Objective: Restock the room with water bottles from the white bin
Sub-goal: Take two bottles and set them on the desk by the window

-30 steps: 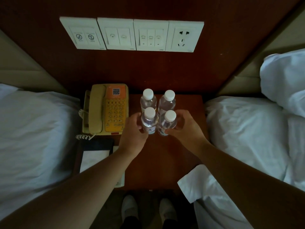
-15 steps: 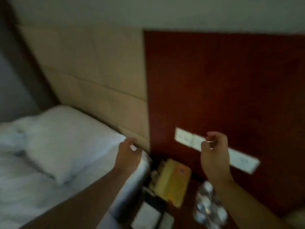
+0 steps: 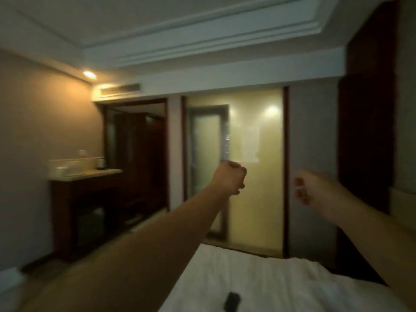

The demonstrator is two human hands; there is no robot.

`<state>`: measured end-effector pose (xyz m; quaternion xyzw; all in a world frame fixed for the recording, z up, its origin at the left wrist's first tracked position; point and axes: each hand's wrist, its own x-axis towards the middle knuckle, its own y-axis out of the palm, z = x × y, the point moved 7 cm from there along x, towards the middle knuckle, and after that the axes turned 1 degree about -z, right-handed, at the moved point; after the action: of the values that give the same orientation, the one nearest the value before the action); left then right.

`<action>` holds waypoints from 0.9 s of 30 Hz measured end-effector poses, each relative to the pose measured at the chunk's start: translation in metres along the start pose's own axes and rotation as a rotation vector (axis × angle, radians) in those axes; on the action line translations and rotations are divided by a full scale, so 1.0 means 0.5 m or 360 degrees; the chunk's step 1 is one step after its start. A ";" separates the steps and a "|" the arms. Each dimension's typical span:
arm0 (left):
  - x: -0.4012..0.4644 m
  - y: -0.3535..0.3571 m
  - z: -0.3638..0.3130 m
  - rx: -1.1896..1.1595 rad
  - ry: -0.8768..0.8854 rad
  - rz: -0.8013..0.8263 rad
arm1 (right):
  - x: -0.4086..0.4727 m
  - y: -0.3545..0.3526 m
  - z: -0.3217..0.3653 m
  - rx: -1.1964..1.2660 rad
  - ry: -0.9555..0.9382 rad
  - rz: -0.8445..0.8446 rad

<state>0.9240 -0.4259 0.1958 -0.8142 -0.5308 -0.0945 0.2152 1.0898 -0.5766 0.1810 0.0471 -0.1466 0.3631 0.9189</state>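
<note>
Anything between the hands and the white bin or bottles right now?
Cannot say: neither the bin nor any bottle is in view. Both hands, left hand and right hand, are curled and hold nothing, raised over the bed, facing the lit glass door.

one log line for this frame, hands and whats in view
left hand: curled, holds nothing | right hand: curled, holds nothing | view: bed, counter | bottles, bin: not in view

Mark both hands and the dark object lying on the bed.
left hand (image 3: 229, 176), head view, back of the curled fist
right hand (image 3: 313, 188), head view, middle of the hand
dark object (image 3: 231, 301), head view, its top face
</note>
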 end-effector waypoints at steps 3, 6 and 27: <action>0.016 -0.299 -0.010 0.0204 -0.0014 -0.0208 | 0.005 0.294 0.107 0.0161 -0.0107 0.0351; -0.019 -0.645 0.013 0.0334 -0.0080 -0.0517 | -0.038 0.657 0.183 0.0263 -0.0140 0.0652; -0.041 -1.573 0.450 0.0485 -0.0519 -0.1741 | -0.203 1.913 0.089 0.0252 -0.0089 0.1912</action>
<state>0.1867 -0.0711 0.1846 -0.3862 -0.9074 0.0119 0.1655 0.3572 0.0486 0.1734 0.0339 -0.1441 0.8268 0.5426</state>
